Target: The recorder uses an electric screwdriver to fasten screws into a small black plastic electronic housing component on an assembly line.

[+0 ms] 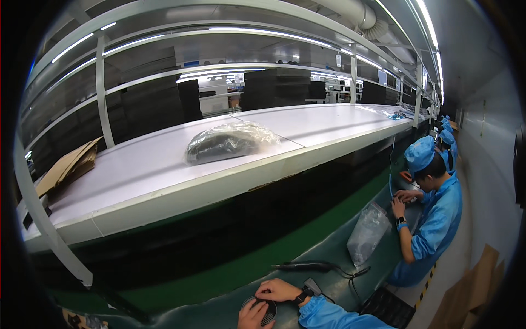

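At the lower edge, my hands meet over a round black grille [269, 313] with a mesh of small holes. My left hand [253, 317] is closed on its left side, fingers lying across the mesh. From the right, my right hand [280, 290] reaches in, with its fingers curled down at the grille's upper rim. The fingertips partly hide the piece. My right wrist has a black strap, and the sleeve is blue. Just beyond lies a slim dark handheld tool [307, 266] with a black cable, on the green mat [323, 252].
A clear plastic bag [370, 233] lies right of the tool. Beyond it a co-worker [435, 214] in blue works with both hands. A white conveyor-like table [164, 181] crosses ahead, bearing a bagged dark object [227, 143] and cardboard [68, 167]. A black tray [386, 308] is lower right.
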`<state>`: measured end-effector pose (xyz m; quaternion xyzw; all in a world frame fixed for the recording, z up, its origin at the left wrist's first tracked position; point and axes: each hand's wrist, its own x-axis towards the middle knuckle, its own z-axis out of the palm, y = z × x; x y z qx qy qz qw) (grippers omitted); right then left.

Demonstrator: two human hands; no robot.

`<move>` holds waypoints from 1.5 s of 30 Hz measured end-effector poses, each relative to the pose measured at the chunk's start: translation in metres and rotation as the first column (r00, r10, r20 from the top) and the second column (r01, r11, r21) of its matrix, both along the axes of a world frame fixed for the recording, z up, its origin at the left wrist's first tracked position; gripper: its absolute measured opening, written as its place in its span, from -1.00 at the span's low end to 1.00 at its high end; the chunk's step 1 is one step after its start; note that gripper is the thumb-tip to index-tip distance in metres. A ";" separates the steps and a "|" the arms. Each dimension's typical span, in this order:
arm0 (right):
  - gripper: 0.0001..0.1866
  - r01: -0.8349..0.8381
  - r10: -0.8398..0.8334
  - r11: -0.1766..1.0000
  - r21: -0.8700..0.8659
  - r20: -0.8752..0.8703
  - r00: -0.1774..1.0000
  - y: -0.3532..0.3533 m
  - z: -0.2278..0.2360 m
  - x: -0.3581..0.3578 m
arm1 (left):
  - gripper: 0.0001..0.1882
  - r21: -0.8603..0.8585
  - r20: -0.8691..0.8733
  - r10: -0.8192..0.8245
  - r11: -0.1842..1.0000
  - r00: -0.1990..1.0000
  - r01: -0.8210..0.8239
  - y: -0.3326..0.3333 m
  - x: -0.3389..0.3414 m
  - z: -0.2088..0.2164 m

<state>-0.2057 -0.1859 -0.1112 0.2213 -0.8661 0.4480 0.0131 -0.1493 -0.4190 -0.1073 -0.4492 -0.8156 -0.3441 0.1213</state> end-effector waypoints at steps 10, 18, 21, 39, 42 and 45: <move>-0.79 0.075 -0.072 0.997 0.024 -0.090 0.993 -0.016 0.015 -0.004 | 0.45 -0.055 0.149 0.250 0.968 0.957 -0.244 0.002 -0.019 0.001; -0.54 0.127 0.105 0.758 -0.640 0.311 0.945 -0.041 -0.012 -0.008 | 0.48 0.069 0.249 0.204 0.971 0.947 -0.228 -0.005 -0.017 -0.008; -0.47 0.255 0.108 0.653 -0.713 0.421 0.901 -0.046 -0.006 -0.001 | 0.39 0.046 0.326 0.239 0.962 0.915 -0.267 -0.019 -0.023 -0.001; -0.35 0.300 -0.077 0.688 -0.661 0.345 0.936 -0.106 -0.022 0.095 | -0.23 0.561 0.602 0.157 0.614 0.783 -0.555 -0.029 -0.044 -0.031; -0.33 0.278 -0.207 0.749 -0.601 0.186 0.960 -0.098 -0.010 0.070 | -0.21 0.400 0.521 0.236 0.781 0.820 -0.479 0.000 0.006 -0.027; -0.28 0.351 -0.260 0.723 -0.595 0.236 0.936 -0.075 -0.014 0.037 | -0.19 0.397 0.448 0.241 0.809 0.861 -0.434 0.020 0.032 -0.020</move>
